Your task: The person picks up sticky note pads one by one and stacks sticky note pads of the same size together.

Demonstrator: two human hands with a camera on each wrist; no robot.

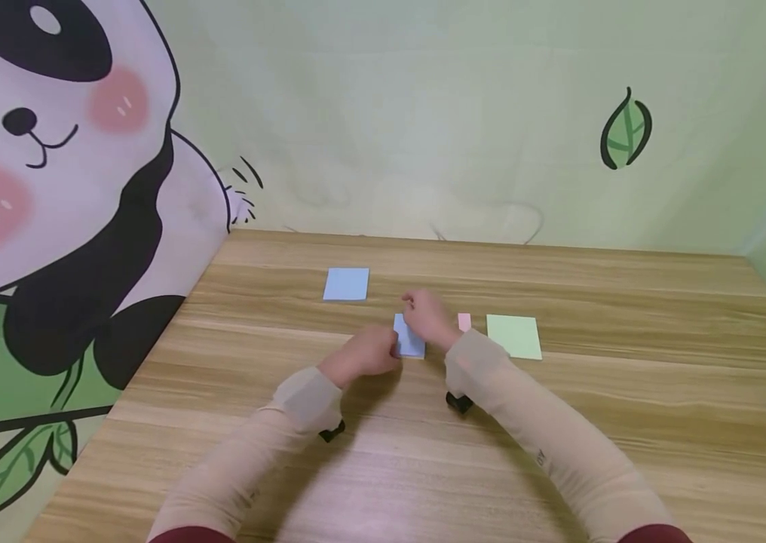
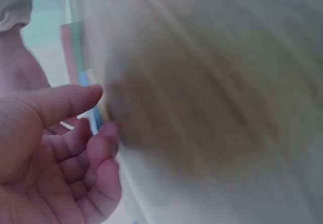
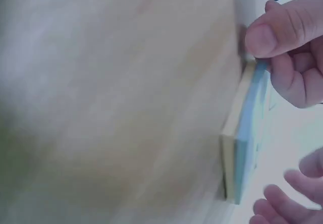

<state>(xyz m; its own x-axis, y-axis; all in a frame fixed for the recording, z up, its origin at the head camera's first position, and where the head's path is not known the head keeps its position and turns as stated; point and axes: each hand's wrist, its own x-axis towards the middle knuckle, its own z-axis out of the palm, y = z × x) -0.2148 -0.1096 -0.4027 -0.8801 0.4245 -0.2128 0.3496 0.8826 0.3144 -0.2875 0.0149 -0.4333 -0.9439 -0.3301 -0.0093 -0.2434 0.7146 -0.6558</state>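
Observation:
A blue sticky note pad (image 1: 410,343) lies on the table between my hands. From the right wrist it appears as a thin stack, a pale yellow layer (image 3: 230,153) under a blue one (image 3: 245,143). My right hand (image 1: 432,320) reaches over its far right side. Thumb and curled fingers (image 3: 287,77) of that hand pinch at the stack's far corner. Beside the pad's near left edge is my left hand (image 1: 371,351), its fingers (image 2: 103,183) loosely bent and apart from the thumb. No object shows between them.
Farther back on the left lies a blue paper square (image 1: 346,284). A green square (image 1: 515,337) and a small pink piece (image 1: 464,321), partly hidden by the right wrist, lie to the right. The wooden table (image 1: 661,332) ends at a printed panda backdrop (image 1: 383,128).

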